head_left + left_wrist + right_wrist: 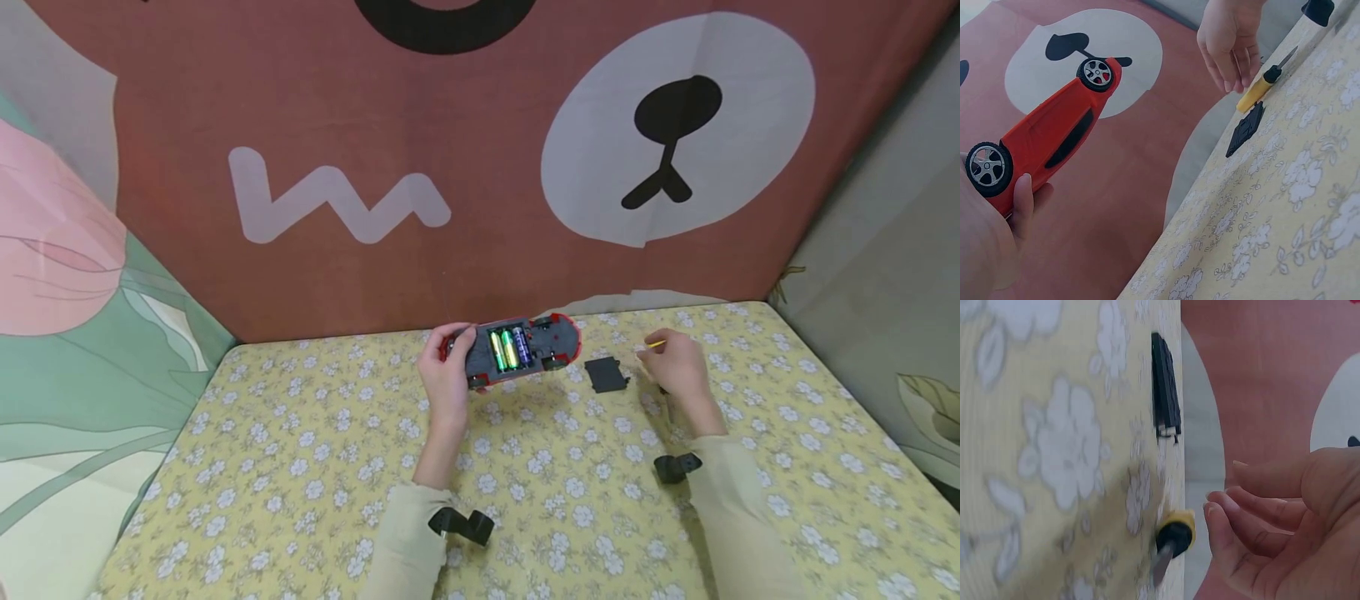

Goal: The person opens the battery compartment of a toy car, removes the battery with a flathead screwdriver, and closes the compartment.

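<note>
From here, the left hand has its grip closed round one end of a red toy car above the table, three batteries showing; then a black cover; then the right hand, grip loose and empty, near a yellow-handled screwdriver.

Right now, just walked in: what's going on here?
A person's left hand is holding a red toy car with its underside turned up toward the head camera. The battery compartment is open, with three batteries in it. The dark battery cover lies off the car on the floral tablecloth. The right hand is empty, close to a yellow-handled screwdriver that lies on the cloth.
</note>
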Action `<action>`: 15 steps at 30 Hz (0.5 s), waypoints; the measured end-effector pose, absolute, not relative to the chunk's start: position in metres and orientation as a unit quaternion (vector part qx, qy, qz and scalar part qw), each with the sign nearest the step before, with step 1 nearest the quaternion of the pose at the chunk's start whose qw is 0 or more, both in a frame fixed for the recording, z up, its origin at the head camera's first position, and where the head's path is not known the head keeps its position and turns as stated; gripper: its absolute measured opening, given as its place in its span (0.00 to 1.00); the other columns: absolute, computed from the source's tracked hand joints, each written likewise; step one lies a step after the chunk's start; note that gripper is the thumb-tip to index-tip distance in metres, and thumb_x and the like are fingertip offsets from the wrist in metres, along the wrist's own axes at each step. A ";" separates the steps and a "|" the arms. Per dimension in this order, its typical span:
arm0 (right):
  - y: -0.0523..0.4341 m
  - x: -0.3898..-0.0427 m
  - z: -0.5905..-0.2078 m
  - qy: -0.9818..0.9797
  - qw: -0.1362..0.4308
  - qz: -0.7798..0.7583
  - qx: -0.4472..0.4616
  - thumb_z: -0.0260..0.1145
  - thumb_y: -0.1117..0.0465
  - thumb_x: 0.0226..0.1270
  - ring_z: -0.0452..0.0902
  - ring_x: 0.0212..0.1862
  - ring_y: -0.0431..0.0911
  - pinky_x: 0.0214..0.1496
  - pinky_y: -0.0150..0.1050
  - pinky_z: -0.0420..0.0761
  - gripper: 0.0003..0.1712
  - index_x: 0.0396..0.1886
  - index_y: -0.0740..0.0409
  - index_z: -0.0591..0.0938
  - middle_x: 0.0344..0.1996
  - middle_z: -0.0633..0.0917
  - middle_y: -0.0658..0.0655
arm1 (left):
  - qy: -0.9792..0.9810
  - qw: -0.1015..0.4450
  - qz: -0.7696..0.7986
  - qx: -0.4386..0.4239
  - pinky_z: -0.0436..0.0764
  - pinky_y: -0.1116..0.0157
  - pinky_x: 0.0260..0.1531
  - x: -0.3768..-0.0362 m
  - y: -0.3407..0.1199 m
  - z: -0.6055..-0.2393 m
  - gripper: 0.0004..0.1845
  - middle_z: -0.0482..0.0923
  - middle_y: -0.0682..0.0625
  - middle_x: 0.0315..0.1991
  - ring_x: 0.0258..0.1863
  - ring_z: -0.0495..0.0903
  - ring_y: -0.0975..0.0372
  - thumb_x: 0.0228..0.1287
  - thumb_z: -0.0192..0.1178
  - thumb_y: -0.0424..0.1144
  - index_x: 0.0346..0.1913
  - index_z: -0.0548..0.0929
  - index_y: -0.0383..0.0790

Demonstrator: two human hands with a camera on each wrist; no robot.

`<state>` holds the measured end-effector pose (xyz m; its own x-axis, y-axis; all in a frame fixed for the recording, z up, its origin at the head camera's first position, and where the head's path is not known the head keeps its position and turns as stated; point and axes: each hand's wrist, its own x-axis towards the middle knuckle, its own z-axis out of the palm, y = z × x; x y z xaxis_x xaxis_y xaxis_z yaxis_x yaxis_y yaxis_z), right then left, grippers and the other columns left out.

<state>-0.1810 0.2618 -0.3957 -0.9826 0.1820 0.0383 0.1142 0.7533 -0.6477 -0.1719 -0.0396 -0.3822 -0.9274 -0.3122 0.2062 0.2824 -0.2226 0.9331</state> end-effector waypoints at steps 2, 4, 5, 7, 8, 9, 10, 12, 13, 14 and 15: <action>0.266 -0.181 -0.396 -0.937 0.058 0.333 -0.088 0.63 0.65 0.75 0.83 0.39 0.64 0.33 0.51 0.82 0.20 0.56 0.79 0.79 0.46 0.84 0.77 | -0.596 0.191 -0.780 0.011 0.81 0.67 0.22 -0.172 -0.039 -0.382 0.11 0.83 0.48 0.41 0.33 0.79 0.59 0.69 0.66 0.38 0.46 0.86 0.32; 0.269 -0.182 -0.396 -0.937 0.058 0.329 -0.103 0.64 0.64 0.75 0.83 0.41 0.65 0.34 0.51 0.83 0.20 0.56 0.79 0.79 0.47 0.83 0.77 | -0.597 0.193 -0.778 0.009 0.81 0.67 0.23 -0.173 -0.039 -0.383 0.11 0.83 0.48 0.41 0.33 0.79 0.60 0.69 0.66 0.38 0.46 0.86 0.32; 0.271 -0.182 -0.397 -0.936 0.057 0.329 -0.113 0.64 0.64 0.75 0.83 0.42 0.65 0.35 0.51 0.83 0.21 0.56 0.79 0.78 0.48 0.83 0.78 | -0.598 0.193 -0.778 0.009 0.81 0.67 0.22 -0.172 -0.039 -0.383 0.11 0.83 0.48 0.41 0.33 0.79 0.60 0.69 0.66 0.38 0.46 0.86 0.32; 0.273 -0.182 -0.398 -0.932 0.049 0.333 -0.136 0.64 0.63 0.75 0.83 0.44 0.65 0.36 0.51 0.83 0.22 0.58 0.79 0.78 0.50 0.82 0.78 | -0.599 0.193 -0.778 0.009 0.81 0.67 0.22 -0.172 -0.039 -0.383 0.11 0.83 0.48 0.41 0.33 0.79 0.59 0.69 0.66 0.38 0.46 0.86 0.32; 0.275 -0.183 -0.398 -0.930 0.042 0.335 -0.146 0.64 0.63 0.75 0.82 0.45 0.65 0.37 0.52 0.83 0.22 0.58 0.79 0.77 0.51 0.82 0.78 | -0.599 0.192 -0.777 0.010 0.81 0.67 0.22 -0.172 -0.039 -0.383 0.11 0.83 0.48 0.40 0.32 0.79 0.59 0.69 0.66 0.38 0.46 0.86 0.32; 0.277 -0.183 -0.399 -0.927 0.037 0.338 -0.155 0.64 0.63 0.74 0.82 0.46 0.66 0.38 0.52 0.84 0.23 0.59 0.79 0.77 0.52 0.81 0.78 | -0.599 0.191 -0.777 0.011 0.81 0.67 0.21 -0.172 -0.039 -0.383 0.11 0.82 0.47 0.40 0.32 0.79 0.59 0.69 0.66 0.38 0.46 0.86 0.32; 0.279 -0.183 -0.399 -0.925 0.031 0.340 -0.164 0.64 0.63 0.74 0.82 0.47 0.66 0.38 0.52 0.84 0.23 0.59 0.79 0.77 0.53 0.81 0.78 | -0.600 0.190 -0.777 0.013 0.81 0.67 0.20 -0.172 -0.039 -0.383 0.11 0.82 0.47 0.40 0.32 0.79 0.59 0.69 0.66 0.38 0.46 0.86 0.33; 0.282 -0.183 -0.400 -0.922 0.020 0.343 -0.177 0.64 0.63 0.74 0.82 0.47 0.65 0.39 0.53 0.83 0.24 0.60 0.79 0.76 0.54 0.80 0.78 | -0.601 0.188 -0.777 0.017 0.81 0.66 0.19 -0.172 -0.039 -0.383 0.11 0.82 0.47 0.40 0.32 0.79 0.59 0.69 0.66 0.39 0.46 0.86 0.33; 0.283 -0.183 -0.401 -0.921 0.016 0.344 -0.181 0.65 0.63 0.74 0.81 0.47 0.65 0.39 0.53 0.83 0.24 0.60 0.79 0.76 0.54 0.80 0.78 | -0.601 0.187 -0.777 0.019 0.81 0.66 0.18 -0.172 -0.039 -0.383 0.11 0.82 0.47 0.40 0.32 0.79 0.59 0.69 0.66 0.39 0.46 0.86 0.33; 0.284 -0.183 -0.401 -0.921 0.013 0.343 -0.184 0.65 0.63 0.74 0.81 0.46 0.65 0.39 0.52 0.83 0.24 0.60 0.79 0.76 0.54 0.80 0.78 | -0.602 0.186 -0.776 0.020 0.81 0.66 0.19 -0.172 -0.039 -0.383 0.11 0.81 0.47 0.40 0.33 0.79 0.59 0.69 0.66 0.39 0.46 0.86 0.33; 0.286 -0.183 -0.402 -0.921 0.009 0.341 -0.186 0.65 0.64 0.73 0.81 0.45 0.64 0.39 0.52 0.83 0.24 0.60 0.79 0.76 0.53 0.80 0.78 | -0.603 0.186 -0.776 0.022 0.81 0.66 0.20 -0.172 -0.038 -0.383 0.11 0.81 0.47 0.41 0.33 0.79 0.59 0.69 0.66 0.39 0.46 0.86 0.33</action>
